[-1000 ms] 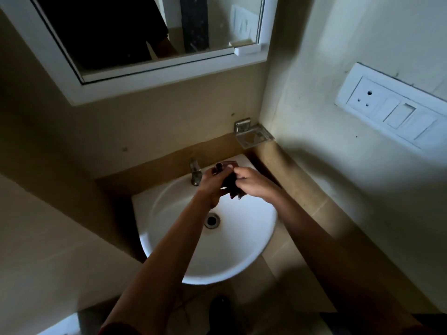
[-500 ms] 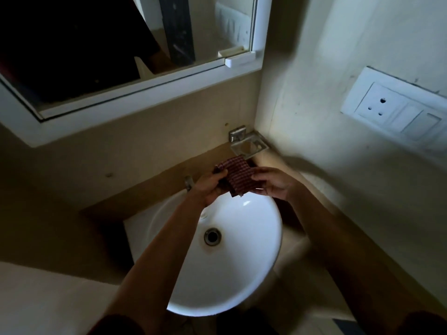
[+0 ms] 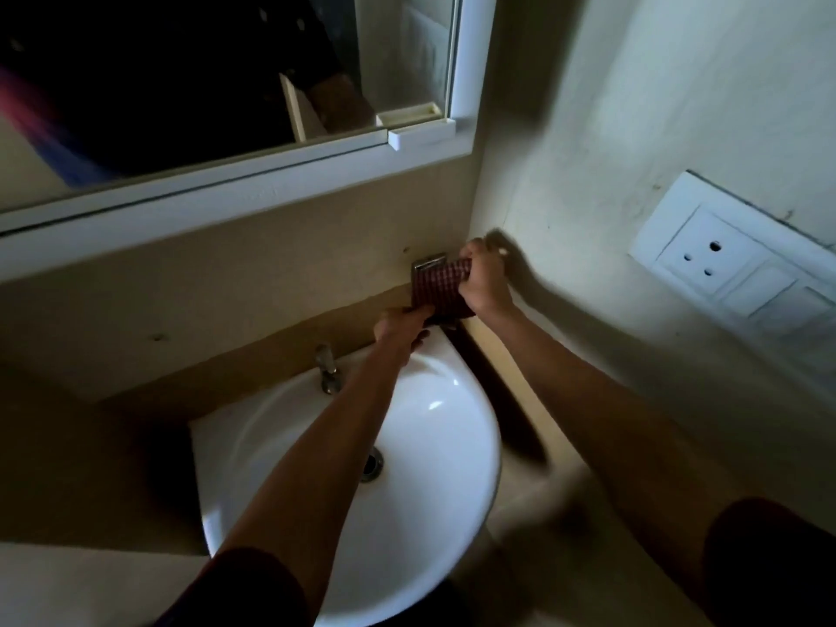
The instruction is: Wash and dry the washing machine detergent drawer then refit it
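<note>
The left hand [image 3: 400,325] pinches the lower edge of the dark red checked cloth [image 3: 441,289]. The right hand [image 3: 484,278] grips its upper right edge, against the metal wall-mounted soap holder [image 3: 427,261] in the wall corner. Below, the round white ceramic basin [image 3: 429,513] lies open; the chrome tap [image 3: 326,368] stands apart, left of the left hand.

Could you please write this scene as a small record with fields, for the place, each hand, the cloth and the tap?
place: white washbasin below a mirror
left hand: holds the lower edge of the checked cloth
right hand: grips its upper right edge
checked cloth: dark red, held before the metal wall holder
tap: no running water visible
detergent drawer: not in view
</note>
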`<action>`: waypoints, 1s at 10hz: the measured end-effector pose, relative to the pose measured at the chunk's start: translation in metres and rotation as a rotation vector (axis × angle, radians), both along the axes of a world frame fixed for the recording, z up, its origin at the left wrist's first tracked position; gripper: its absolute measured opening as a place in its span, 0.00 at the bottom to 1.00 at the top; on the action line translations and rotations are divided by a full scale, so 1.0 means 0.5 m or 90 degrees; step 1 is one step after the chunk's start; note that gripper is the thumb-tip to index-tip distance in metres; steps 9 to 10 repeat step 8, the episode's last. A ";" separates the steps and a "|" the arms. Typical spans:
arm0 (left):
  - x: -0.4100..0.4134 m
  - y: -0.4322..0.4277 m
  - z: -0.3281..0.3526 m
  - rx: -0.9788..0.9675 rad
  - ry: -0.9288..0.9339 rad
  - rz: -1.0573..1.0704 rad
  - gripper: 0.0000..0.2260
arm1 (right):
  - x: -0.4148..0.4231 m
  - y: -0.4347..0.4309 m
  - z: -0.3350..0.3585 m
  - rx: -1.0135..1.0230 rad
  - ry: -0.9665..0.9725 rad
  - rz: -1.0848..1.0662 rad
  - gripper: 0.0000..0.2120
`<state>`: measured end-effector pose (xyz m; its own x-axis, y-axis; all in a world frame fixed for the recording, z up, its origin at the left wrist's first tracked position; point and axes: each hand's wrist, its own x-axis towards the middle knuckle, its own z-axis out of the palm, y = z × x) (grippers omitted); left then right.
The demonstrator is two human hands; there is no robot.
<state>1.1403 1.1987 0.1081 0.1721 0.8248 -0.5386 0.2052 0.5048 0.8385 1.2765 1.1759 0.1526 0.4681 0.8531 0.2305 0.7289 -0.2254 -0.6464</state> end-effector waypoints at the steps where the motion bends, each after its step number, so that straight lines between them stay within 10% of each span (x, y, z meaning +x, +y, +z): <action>1: 0.013 0.009 0.004 0.025 0.069 0.003 0.12 | 0.011 0.038 0.002 -0.079 -0.094 0.014 0.16; 5: -0.010 0.002 -0.024 0.089 0.209 -0.048 0.42 | 0.024 0.022 -0.037 -0.093 -0.146 -0.017 0.16; 7: -0.085 -0.084 -0.003 0.141 0.220 -0.007 0.22 | -0.027 -0.081 -0.059 0.043 -0.134 -0.006 0.15; 10: -0.121 -0.127 0.002 0.147 0.258 0.006 0.25 | -0.059 -0.114 -0.093 0.049 -0.127 0.048 0.15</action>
